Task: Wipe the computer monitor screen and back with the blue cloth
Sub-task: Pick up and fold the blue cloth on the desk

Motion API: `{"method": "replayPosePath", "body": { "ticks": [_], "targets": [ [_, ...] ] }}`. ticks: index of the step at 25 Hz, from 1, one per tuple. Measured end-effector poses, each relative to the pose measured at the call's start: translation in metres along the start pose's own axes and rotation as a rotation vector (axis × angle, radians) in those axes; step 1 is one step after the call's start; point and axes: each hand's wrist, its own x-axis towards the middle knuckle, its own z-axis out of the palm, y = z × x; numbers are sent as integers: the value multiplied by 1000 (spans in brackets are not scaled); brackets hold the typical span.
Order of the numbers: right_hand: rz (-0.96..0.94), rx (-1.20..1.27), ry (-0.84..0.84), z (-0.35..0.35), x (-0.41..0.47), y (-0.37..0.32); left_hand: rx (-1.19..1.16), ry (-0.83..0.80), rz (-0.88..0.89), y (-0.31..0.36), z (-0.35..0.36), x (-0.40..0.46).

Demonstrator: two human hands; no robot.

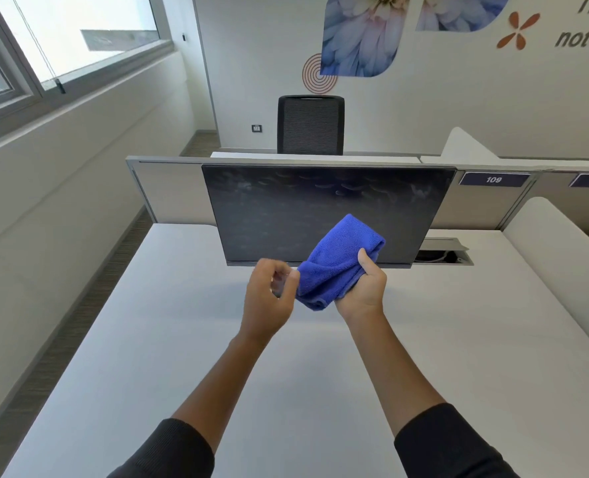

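My right hand (362,288) grips the blue cloth (337,262), thumb pressed up along its right side and the other fingers curled round the bunched lower part, out of sight behind the fabric. The cloth is folded into a thick wad; its upper corner rises in front of the lower middle of the monitor (324,208), and its bottom fold hangs just below the monitor's lower edge. I cannot tell whether the cloth touches the glass. My left hand (268,294) is just to the left of the cloth, below the monitor's bottom bezel, its fingers loosely curled and blurred; the fingertips sit right at the cloth's left edge, but I cannot tell whether they pinch it or merely brush it. The monitor screen is dark, faces me, and shows pale smudges and streaks across its upper half. It stands on the white desk (182,339), backed by a grey partition (169,188). Behind the monitor, past the partition, a black mesh chair (310,125) shows its back. To the right of the monitor, an open cable hatch (444,251) sits in the desk, and a plate reading 109 (494,180) hangs on the partition. Dark sleeves cover both my forearms near the bottom.
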Motion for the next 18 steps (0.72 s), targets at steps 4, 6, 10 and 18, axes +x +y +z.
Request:
{"method": "replayPosePath", "body": {
  "ticks": [4,6,10,18],
  "targets": [
    [32,-39,-59,5,-5,1,32,-218,127,3,-9,13],
    [45,-50,-78,9,-7,3,104,-291,178,1,-11,14],
    [54,-45,-65,13,-8,4,146,-302,233,-7,-13,6],
    [-1,0,12,12,-6,-1,-69,-294,152,-12,-18,-4]
  ]
}}
